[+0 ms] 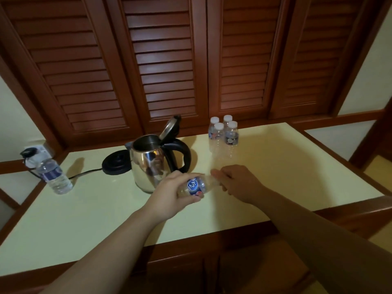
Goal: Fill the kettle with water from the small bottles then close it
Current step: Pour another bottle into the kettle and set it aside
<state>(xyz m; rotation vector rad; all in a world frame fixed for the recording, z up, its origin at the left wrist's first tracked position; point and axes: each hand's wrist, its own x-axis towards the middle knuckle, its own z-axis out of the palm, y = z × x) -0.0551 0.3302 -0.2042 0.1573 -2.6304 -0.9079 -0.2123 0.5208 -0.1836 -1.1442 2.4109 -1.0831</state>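
Two hands meet over the near middle of the table (297,166): my left hand (176,194) is wrapped around a small bottle (196,186) held on its side, blue label up, and my right hand (237,183) is clenched over its cap end, so the cap itself is hidden from me. Just behind my left hand stands the steel kettle (146,162), off its base, with the lid (169,127) tipped up and the mouth open. Its black base (115,163) sits on the table just to the left, touching or nearly touching the kettle, with a cord (84,172) running left toward a wall socket (36,150). Four more small bottles (223,134) with white caps stand bunched together at the back, right of the kettle. One larger bottle (54,177) stands alone near the table's left edge. Louvred wooden doors (169,60) fill the wall behind.
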